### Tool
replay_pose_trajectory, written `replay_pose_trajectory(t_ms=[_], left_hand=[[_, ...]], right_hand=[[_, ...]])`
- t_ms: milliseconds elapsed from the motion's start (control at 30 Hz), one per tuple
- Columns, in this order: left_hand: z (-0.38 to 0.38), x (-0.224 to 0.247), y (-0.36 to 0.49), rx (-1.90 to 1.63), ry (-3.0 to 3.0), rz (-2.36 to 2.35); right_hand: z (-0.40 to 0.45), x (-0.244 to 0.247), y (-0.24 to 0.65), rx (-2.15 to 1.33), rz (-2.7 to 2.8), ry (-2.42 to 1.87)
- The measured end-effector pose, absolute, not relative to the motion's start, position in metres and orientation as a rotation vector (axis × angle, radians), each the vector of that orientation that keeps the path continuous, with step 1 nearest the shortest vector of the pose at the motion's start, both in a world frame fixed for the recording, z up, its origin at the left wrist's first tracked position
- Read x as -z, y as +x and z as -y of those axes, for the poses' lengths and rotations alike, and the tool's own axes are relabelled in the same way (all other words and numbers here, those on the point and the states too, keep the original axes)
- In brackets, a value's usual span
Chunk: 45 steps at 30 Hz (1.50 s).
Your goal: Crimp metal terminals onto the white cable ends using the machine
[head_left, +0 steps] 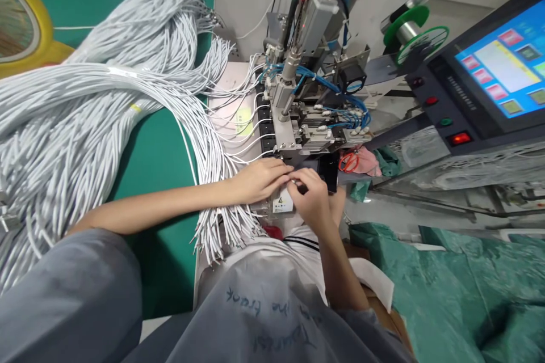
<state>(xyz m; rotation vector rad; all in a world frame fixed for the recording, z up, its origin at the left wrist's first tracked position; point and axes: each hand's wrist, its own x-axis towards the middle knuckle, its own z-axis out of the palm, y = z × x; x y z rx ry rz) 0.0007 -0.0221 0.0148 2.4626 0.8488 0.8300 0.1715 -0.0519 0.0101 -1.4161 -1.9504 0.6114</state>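
My left hand (259,180) lies over the ends of a bundle of white cables (213,176), its fingers close together and pointing right. My right hand (310,193) is curled, thumb and forefinger pinched beside the left fingertips; what lies between them is too small to make out. Just above both hands stands a machine (285,130) with metal cylinders and blue tubes. Several white wires run into the black blocks (267,127) along its left side. Under my hands sits a small box with a white label (283,202).
More white cables (93,102) are heaped on the green table (166,261) at left, near a yellow-rimmed object (45,22). A control screen (506,62) is at upper right, a green spool (406,31) beside it. Red-handled scissors (349,163) lie right of the machine; green sheeting (464,289) is lower right.
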Motion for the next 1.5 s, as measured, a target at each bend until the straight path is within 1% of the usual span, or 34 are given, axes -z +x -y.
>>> replay_pose_trajectory(t_ms=[67,133,233,433,633,733,900,967,1033,1100,1233,1300,1367,1433,1500], left_hand=[[0.016,-0.010,0.000,-0.824,2.362,-0.852],[0.010,-0.006,-0.001,-0.897,2.291,-0.854],[0.005,-0.006,-0.003,-1.049,2.190,-0.853],[0.004,-0.008,-0.003,-1.096,2.093,-0.866],[0.003,-0.011,-0.002,-1.072,2.073,-0.839],[0.003,-0.013,-0.003,-1.055,2.107,-0.893],[0.004,-0.014,-0.002,-1.025,2.112,-0.915],[0.004,-0.013,-0.001,-1.032,2.044,-0.949],[0.005,-0.011,0.001,-1.044,1.978,-0.980],[0.005,-0.009,0.002,-1.061,1.976,-0.998],[0.005,-0.005,-0.002,-1.059,2.305,-0.989],[0.005,-0.004,-0.004,-1.012,2.512,-0.988],[0.006,-0.003,-0.004,-0.988,2.575,-1.006],[0.007,-0.003,-0.002,-1.011,2.433,-1.060],[0.008,-0.003,0.001,-1.013,2.192,-1.106]], right_hand=[[0.039,-0.005,0.175,-0.834,1.639,-1.344],[0.032,0.001,0.171,-1.006,1.352,-1.282],[0.029,0.009,0.160,-1.111,1.140,-1.207],[0.032,0.005,0.152,-0.911,1.245,-1.165],[0.036,-0.004,0.154,-0.694,1.397,-1.303],[0.036,-0.009,0.157,-0.711,1.431,-1.327],[0.030,-0.010,0.163,-0.970,1.429,-1.267],[0.030,-0.007,0.158,-1.001,1.350,-1.241],[0.033,-0.003,0.150,-0.948,1.274,-1.231],[0.037,-0.002,0.143,-0.824,1.264,-1.266],[0.041,-0.008,0.147,-0.546,1.478,-1.385],[0.038,-0.013,0.156,-0.574,1.611,-1.388],[0.034,-0.014,0.162,-0.659,1.693,-1.364],[0.031,-0.012,0.163,-0.682,1.686,-1.339],[0.030,-0.006,0.160,-0.632,1.617,-1.324]])
